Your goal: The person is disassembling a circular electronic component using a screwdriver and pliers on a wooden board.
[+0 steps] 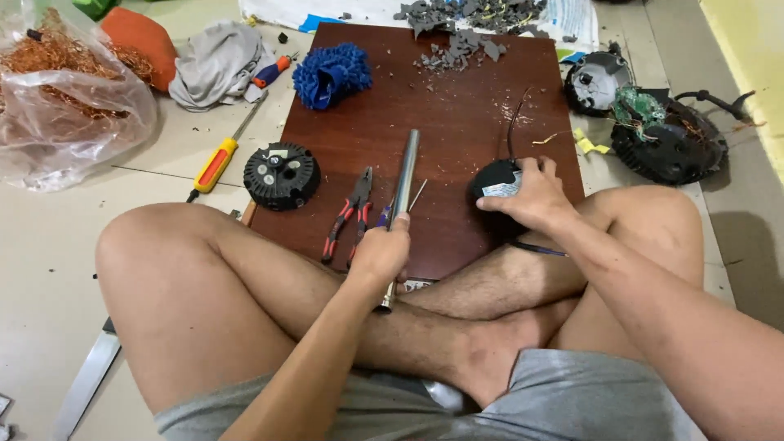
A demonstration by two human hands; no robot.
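A bag (69,90) of copper wire sat at ten o'clock, a yellow screwdriver (216,163) and a black disc (282,175) right of it. Red pliers (347,219) lay on the brown board (425,98). The left hand (380,253) was clamped round a steel pipe (403,175) pointing toward twelve. The right hand (531,196) pressed, fingers curled, on a black puck (494,178) at two o'clock on the board's near right part. Grey chips (465,45) lay at twelve. A pipe blow could likely glance off the rounded puck and strike the holding fingers or the bare legs close by.
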